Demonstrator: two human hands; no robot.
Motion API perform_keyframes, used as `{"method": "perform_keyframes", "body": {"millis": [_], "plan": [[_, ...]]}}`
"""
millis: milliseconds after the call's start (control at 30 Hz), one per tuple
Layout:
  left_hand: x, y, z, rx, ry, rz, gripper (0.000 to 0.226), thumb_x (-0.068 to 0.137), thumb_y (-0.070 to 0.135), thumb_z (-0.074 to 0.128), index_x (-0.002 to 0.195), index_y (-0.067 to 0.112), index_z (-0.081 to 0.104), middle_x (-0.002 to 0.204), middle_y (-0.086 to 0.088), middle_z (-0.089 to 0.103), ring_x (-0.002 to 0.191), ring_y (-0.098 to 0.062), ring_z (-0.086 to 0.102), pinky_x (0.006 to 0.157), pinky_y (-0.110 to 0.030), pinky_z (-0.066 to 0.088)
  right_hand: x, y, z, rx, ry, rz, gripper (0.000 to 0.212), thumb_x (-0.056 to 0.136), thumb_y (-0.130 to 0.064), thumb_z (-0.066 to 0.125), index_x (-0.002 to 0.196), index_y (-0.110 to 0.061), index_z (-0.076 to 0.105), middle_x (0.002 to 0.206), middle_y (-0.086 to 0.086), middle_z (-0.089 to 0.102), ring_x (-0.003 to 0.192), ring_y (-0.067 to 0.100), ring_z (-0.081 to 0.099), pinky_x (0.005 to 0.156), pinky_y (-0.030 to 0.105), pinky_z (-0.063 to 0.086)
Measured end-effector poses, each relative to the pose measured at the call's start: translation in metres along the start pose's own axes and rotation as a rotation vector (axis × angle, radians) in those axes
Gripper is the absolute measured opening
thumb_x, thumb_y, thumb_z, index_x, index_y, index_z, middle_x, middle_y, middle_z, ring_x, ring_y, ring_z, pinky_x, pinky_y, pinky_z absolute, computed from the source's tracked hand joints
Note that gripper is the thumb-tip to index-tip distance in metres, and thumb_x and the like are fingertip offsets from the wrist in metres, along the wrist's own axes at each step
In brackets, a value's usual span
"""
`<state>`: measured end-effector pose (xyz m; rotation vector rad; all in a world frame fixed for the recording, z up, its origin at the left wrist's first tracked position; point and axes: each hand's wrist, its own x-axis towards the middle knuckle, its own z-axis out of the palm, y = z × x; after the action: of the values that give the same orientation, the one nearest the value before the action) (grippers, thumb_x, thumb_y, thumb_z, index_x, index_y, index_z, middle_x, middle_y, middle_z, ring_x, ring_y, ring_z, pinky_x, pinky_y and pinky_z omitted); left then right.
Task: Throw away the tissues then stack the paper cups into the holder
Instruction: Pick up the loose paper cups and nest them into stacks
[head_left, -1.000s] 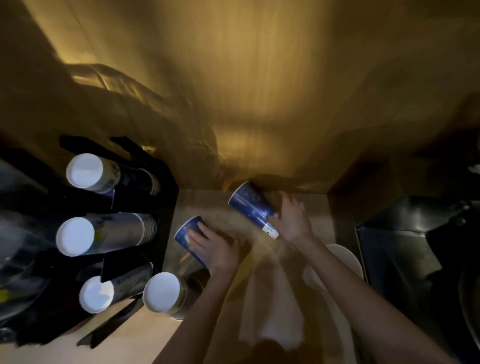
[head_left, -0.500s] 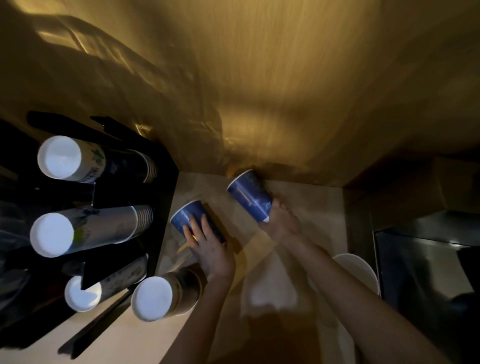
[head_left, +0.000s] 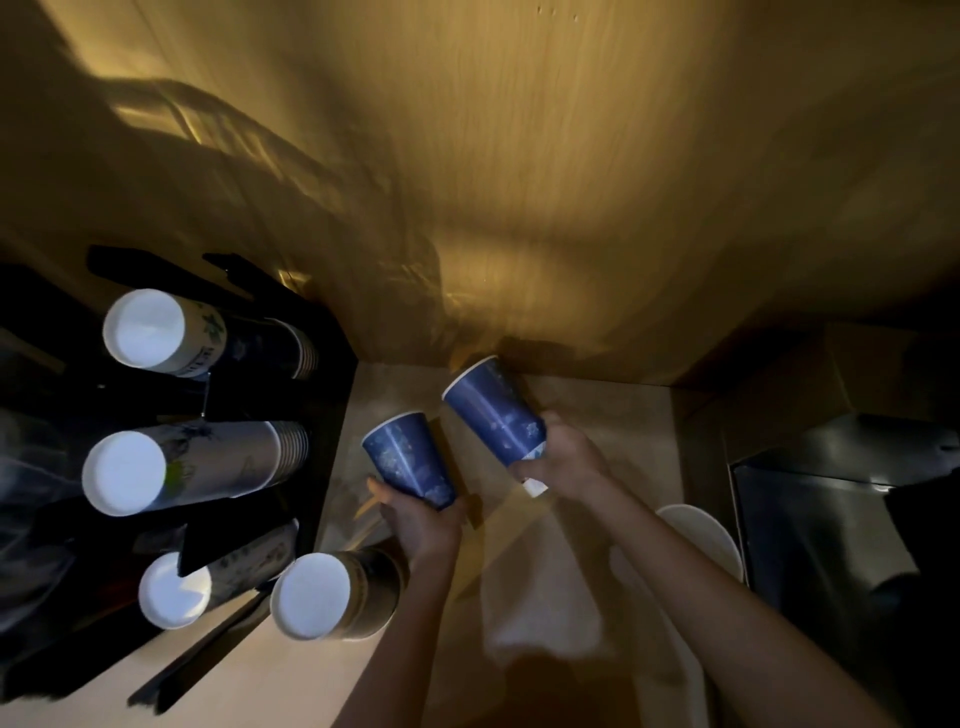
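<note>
Holding 2 blue cups (head_left: 409, 461), upside-down

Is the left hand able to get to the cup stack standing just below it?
Probably yes. The left hand is right beside that cup stack with nothing between them, but it already holds a blue cup, so it isn't free to grab.

Each hand grips a blue paper cup: left hand (head_left: 421, 525), right hand (head_left: 569, 457), beside the black cup holder (head_left: 322, 415).
</note>
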<state>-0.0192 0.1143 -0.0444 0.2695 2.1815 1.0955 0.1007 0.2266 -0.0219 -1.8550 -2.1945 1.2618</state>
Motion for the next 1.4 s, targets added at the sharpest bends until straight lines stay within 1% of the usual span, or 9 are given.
{"method": "perform_keyframes", "body": {"millis": [233, 367, 667, 767, 900, 1033, 1133, 1267, 1400], "plan": [[-0.007, 0.016, -0.01, -0.065, -0.131, 0.094, 0.093, 0.047, 0.017, 0.083, 0.125, 0.009, 0.034, 0.118, -0.021, 0.056, 0.101, -0.035, 0.058, 0.088, -0.049, 0.05, -0.049, -0.017, -0.042, 0.363, 0.108, -0.096, 0.059, 0.061, -0.026, 0.084, 0.109, -0.02, 0.05, 0.097, -0.004, 0.064, 0.092, 0.019, 0.064, 0.08, 0.035, 0.051], [-0.024, 0.02, -0.013, -0.249, -0.446, 0.147, 0.081, 0.054, 0.012, 0.078, 0.124, 0.017, 0.038, 0.108, -0.012, 0.061, 0.087, -0.022, 0.063, 0.068, -0.034, 0.052, -0.086, -0.022, -0.058, 0.587, 0.187, -0.099, 0.048, 0.064, -0.013, 0.082, 0.098, -0.025, 0.05, 0.089, -0.011, 0.061, 0.081, 0.009, 0.063, 0.067, 0.021, 0.05], [-0.04, -0.035, -0.027, 0.032, -0.6, 0.421, 0.098, 0.048, 0.006, 0.083, 0.131, 0.017, 0.033, 0.122, -0.001, 0.05, 0.116, -0.02, 0.049, 0.08, -0.02, 0.044, -0.159, -0.013, -0.056, 0.947, 0.349, -0.101, 0.051, 0.068, 0.008, 0.071, 0.112, -0.012, 0.053, 0.093, -0.004, 0.065, 0.075, 0.0, 0.065, 0.061, 0.007, 0.051], [-0.043, -0.052, -0.031, 0.166, -0.58, 0.51, 0.097, 0.047, 0.015, 0.078, 0.134, 0.009, 0.035, 0.119, 0.001, 0.052, 0.113, -0.021, 0.052, 0.085, -0.027, 0.041, -0.176, -0.008, -0.035, 0.896, 0.365, -0.143, 0.059, 0.062, 0.003, 0.079, 0.106, -0.024, 0.053, 0.099, -0.01, 0.065, 0.079, -0.009, 0.065, 0.067, 0.008, 0.05], [-0.053, -0.062, -0.031, 0.193, -0.544, 0.582, 0.093, 0.047, 0.047, 0.061, 0.129, 0.008, 0.043, 0.111, 0.007, 0.054, 0.101, -0.012, 0.055, 0.074, -0.009, 0.038, -0.189, -0.003, 0.001, 0.793, 0.395, -0.163, 0.076, 0.049, -0.016, 0.087, 0.117, -0.02, 0.052, 0.113, -0.007, 0.066, 0.1, 0.001, 0.063, 0.083, 0.015, 0.05], [-0.052, -0.066, -0.033, 0.192, -0.543, 0.618, 0.094, 0.047, 0.052, 0.059, 0.128, 0.005, 0.046, 0.114, -0.001, 0.058, 0.104, -0.016, 0.055, 0.082, -0.022, 0.04, -0.191, -0.004, 0.031, 0.706, 0.462, -0.143, 0.083, 0.042, -0.039, 0.085, 0.117, -0.022, 0.053, 0.113, -0.01, 0.064, 0.104, -0.002, 0.06, 0.085, 0.011, 0.049], [-0.049, -0.067, -0.034, 0.211, -0.541, 0.657, 0.089, 0.049, 0.05, 0.061, 0.123, 0.002, 0.052, 0.115, -0.003, 0.059, 0.105, -0.019, 0.055, 0.082, -0.013, 0.038, -0.192, -0.01, 0.042, 0.637, 0.463, -0.143, 0.074, 0.044, -0.036, 0.082, 0.11, -0.038, 0.046, 0.111, -0.025, 0.055, 0.102, -0.012, 0.053, 0.083, 0.004, 0.046], [-0.047, -0.069, -0.035, 0.256, -0.575, 0.671, 0.084, 0.055, 0.051, 0.061, 0.126, 0.006, 0.051, 0.121, -0.004, 0.061, 0.112, -0.018, 0.057, 0.085, -0.013, 0.04, -0.186, -0.016, 0.058, 0.567, 0.449, -0.173, 0.074, 0.045, -0.048, 0.072, 0.113, -0.02, 0.06, 0.111, -0.007, 0.064, 0.107, 0.004, 0.058, 0.092, 0.022, 0.048], [-0.048, -0.069, -0.037, 0.257, -0.558, 0.681, 0.077, 0.059, 0.056, 0.061, 0.124, 0.015, 0.053, 0.122, 0.0, 0.062, 0.114, -0.016, 0.057, 0.09, -0.02, 0.041, -0.185, -0.02, 0.065, 0.448, 0.46, -0.22, 0.076, 0.051, -0.042, 0.073, 0.12, -0.019, 0.05, 0.111, -0.022, 0.048, 0.113, 0.003, 0.044, 0.089, -0.002, 0.029]]}}
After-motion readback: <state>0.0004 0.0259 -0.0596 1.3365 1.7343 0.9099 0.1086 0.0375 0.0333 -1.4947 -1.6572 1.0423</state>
